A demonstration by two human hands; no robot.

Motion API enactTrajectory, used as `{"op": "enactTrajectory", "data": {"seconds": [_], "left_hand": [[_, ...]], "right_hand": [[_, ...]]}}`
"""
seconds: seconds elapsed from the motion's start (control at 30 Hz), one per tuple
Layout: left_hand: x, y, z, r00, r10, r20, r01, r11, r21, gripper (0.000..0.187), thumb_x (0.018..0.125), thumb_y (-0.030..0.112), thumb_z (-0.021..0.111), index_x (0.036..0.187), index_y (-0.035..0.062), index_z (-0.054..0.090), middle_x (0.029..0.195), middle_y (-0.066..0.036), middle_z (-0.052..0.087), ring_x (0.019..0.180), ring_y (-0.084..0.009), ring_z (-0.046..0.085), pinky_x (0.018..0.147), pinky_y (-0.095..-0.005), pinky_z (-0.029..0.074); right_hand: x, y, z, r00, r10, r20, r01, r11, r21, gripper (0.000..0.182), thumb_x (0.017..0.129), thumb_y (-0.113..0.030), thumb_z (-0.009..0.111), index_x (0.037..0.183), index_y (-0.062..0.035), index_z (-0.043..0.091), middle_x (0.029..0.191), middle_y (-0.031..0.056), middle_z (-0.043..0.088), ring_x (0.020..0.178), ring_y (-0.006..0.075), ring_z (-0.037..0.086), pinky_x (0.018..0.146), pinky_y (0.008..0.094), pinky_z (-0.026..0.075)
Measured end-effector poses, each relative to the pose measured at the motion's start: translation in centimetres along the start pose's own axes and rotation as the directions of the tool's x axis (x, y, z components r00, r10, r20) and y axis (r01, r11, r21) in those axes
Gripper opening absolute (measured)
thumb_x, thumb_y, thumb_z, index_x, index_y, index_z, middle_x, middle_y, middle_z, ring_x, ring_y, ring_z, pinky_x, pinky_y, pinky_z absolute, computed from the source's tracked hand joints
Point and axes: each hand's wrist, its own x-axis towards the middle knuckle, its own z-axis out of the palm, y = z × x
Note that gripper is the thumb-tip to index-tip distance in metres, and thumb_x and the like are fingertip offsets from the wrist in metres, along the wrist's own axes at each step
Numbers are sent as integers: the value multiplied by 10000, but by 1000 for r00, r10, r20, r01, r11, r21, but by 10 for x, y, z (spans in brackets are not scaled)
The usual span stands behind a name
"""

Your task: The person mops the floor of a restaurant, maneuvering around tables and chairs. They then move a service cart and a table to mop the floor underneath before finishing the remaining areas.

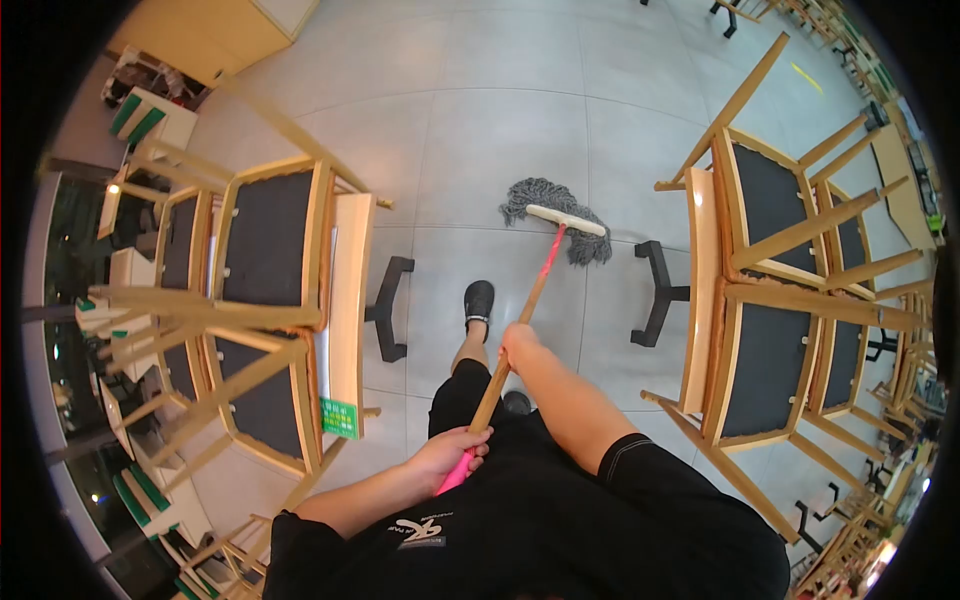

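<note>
While the grey tiled floor [490,130] is stretching out ahead, one table [347,300] is standing to the left and another table [702,260] to the right, upturned chairs [265,240] resting on both. Between them, a person in black [560,520] is holding a mop [536,290] slantwise, its shaggy grey head [533,192] lying on the floor, beyond a dark shoe [479,302]. The right hand [517,346] is gripping the wooden handle partway along; the left hand [452,455] is clasping it nearer the body, beside the pink end. A small green sign [340,418] is showing at the left-side table's edge.
</note>
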Motion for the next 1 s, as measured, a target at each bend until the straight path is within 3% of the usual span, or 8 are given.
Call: {"op": "enactTrajectory", "data": {"seconds": [0.23, 0.37, 0.57, 0.63, 0.67, 0.8, 0.87, 1.0], "left_hand": [[22, 151, 53, 1000, -13, -1, 13, 996, 90, 238, 834, 155, 495, 1026, 26, 443, 686, -2, 453, 593, -64, 437, 559, -174, 398], [28, 253, 66, 997, -65, 51, 59, 992, 114, 219, 832, 157, 501, 1001, 31, 442, 668, -3, 435, 562, -66, 416, 513, -171, 376], [27, 341, 106, 992, -127, 9, 121, 960, 252, 190, 840, 142, 482, 994, 39, 439, 645, -1, 425, 524, -72, 405, 472, -169, 358], [29, 367, 118, 989, -144, -18, 144, 956, 256, 192, 839, 142, 482, 997, 39, 443, 643, -1, 429, 510, -73, 405, 461, -168, 358], [30, 381, 122, 987, -158, -42, 163, 956, 245, 193, 839, 141, 481, 999, 39, 446, 641, -1, 434, 496, -74, 404, 451, -166, 358], [41, 434, 130, 986, -147, -79, 163, 955, 250, 201, 836, 149, 485, 1003, 40, 457, 635, -3, 444, 483, -76, 412, 437, -167, 367], [45, 466, 141, 983, -168, -79, 183, 941, 284, 185, 827, 186, 496, 975, 80, 464, 636, 16, 457, 468, -70, 417, 388, -191, 340], [37, 530, 177, 979, -193, -68, 203, 956, 210, 221, 823, 155, 498, 1009, 41, 462, 628, -9, 458, 467, -77, 431, 412, -171, 378]], "right_hand": [[21, -141, 21, 998, 64, 19, -65, 993, 94, 192, 762, -153, 372, 621, -39, 436, 510, 116, 439, 421, 239, 464, 382, 361, 361], [36, -219, 56, 994, 110, 5, -108, 959, 260, 203, 763, -161, 378, 610, -38, 430, 500, 118, 427, 418, 240, 451, 386, 358, 352], [26, -309, 61, 987, 158, 37, -162, 955, 247, 205, 778, -190, 370, 674, -28, 440, 516, 114, 418, 408, 238, 423, 400, 376, 375], [30, -329, 67, 995, 66, 77, -79, 980, 185, 193, 779, -190, 376, 703, -26, 442, 526, 115, 429, 413, 240, 440, 398, 382, 378], [43, -340, 75, 986, 164, -20, -152, 947, 282, 189, 779, -191, 381, 699, -31, 439, 537, 114, 439, 409, 233, 442, 388, 367, 373], [72, -384, 97, 990, 137, -30, -117, 926, 358, 176, 778, -188, 386, 710, -36, 446, 557, 119, 451, 404, 221, 435, 385, 353, 374], [72, -418, 100, 966, 251, -59, -192, 852, 486, 161, 777, -184, 403, 726, -45, 467, 554, 117, 451, 404, 222, 436, 388, 351, 380], [63, -484, 108, 924, 374, -78, -253, 752, 608, 137, 772, -170, 425, 736, -53, 487, 565, 110, 457, 415, 221, 443, 389, 350, 380]]}}
